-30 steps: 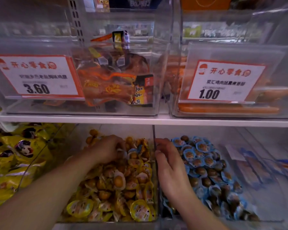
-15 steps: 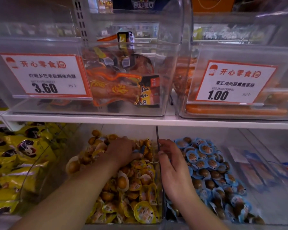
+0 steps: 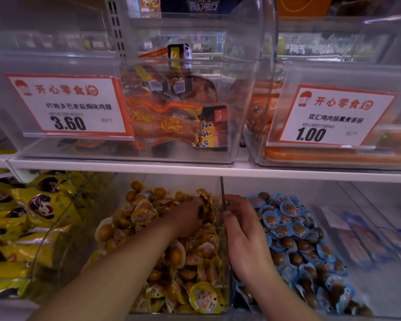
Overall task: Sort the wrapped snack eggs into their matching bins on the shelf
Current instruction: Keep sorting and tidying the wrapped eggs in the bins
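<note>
Yellow-wrapped snack eggs [image 3: 202, 295] fill the clear middle bin [image 3: 63, 242] on the lower shelf. Blue-wrapped eggs [image 3: 294, 230] are heaped in the clear bin [image 3: 380, 286] to its right. My left hand [image 3: 185, 218] lies knuckles up on the yellow pile near the dividing wall [image 3: 222, 188]. Its fingers curl down around a wrapped egg packet [image 3: 200, 208], most of which they hide. My right hand [image 3: 241, 230] sits over the left edge of the blue bin, thumb and fingertips against the dividing wall, loosely curved and holding nothing.
A white shelf board [image 3: 195, 169] runs just above both hands. On it stand clear bins with price cards 3.60 [image 3: 67, 105] and 1.00 [image 3: 331, 117]. Yellow snack bags [image 3: 21, 216] fill the bin at the left. Flat blue packets [image 3: 361, 237] lie at the right.
My left hand has slid right across the yellow pile toward the dividing wall and its fingers have curled onto a packet. My right hand has stayed at the wall. The camera shifted slightly left.
</note>
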Motion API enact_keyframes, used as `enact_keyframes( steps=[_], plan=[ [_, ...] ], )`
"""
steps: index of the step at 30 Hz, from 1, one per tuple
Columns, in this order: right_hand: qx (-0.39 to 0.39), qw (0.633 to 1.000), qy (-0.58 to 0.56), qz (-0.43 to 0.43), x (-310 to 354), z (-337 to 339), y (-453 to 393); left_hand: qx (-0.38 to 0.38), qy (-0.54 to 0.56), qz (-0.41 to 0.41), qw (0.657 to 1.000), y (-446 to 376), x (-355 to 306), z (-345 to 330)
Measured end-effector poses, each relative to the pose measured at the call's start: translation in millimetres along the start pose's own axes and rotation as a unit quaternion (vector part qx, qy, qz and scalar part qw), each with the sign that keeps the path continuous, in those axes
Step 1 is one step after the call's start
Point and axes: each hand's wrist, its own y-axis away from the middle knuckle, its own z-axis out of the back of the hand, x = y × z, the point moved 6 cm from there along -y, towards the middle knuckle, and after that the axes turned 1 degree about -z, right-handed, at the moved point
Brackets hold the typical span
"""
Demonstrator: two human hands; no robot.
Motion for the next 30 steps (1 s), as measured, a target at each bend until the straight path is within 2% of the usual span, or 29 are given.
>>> enact_keyframes(
  steps=[2,6,9,11,13,17,21,24,26,27,28,29,30],
  plan=[
    [0.001,1.0,0.003,0.001,1,0,0,0.032,-0.014,0.004,0.999,-4,0,-1],
    [0.004,1.0,0.002,-0.001,1,0,0,0.024,-0.008,0.016,1.0,-8,2,1],
    [0.007,1.0,0.008,-0.001,0,1,-1,0.036,0.008,-0.024,0.999,-5,-1,4],
    [0.007,1.0,0.005,0.001,0,1,-1,0.014,0.075,-0.048,0.996,0,-4,15],
    [0.005,1.0,0.008,0.003,1,1,-1,-0.047,0.18,-0.013,0.982,10,0,36],
    [0.003,1.0,0.01,0.002,4,2,-1,-0.09,0.423,0.03,0.901,47,2,64],
    [-0.032,0.997,0.06,0.024,18,10,5,-0.193,0.478,0.106,0.85,95,2,78],
    [-0.12,0.983,0.079,0.113,51,22,21,-0.232,0.589,0.135,0.762,127,-4,78],
    [-0.139,0.98,0.04,0.135,69,23,39,-0.265,0.647,0.129,0.703,147,-15,78],
    [-0.117,0.988,-0.006,0.104,72,18,47,-0.295,0.654,0.122,0.686,157,-23,78],
    [-0.071,0.994,-0.071,0.036,74,7,57,-0.332,0.647,0.115,0.676,166,-31,78],
    [-0.01,0.987,-0.154,-0.051,73,-9,67,-0.372,0.625,0.11,0.678,175,-40,79],
    [0.051,0.96,-0.236,-0.139,68,-26,77,-0.41,0.584,0.097,0.693,185,-48,79]
  ],
)
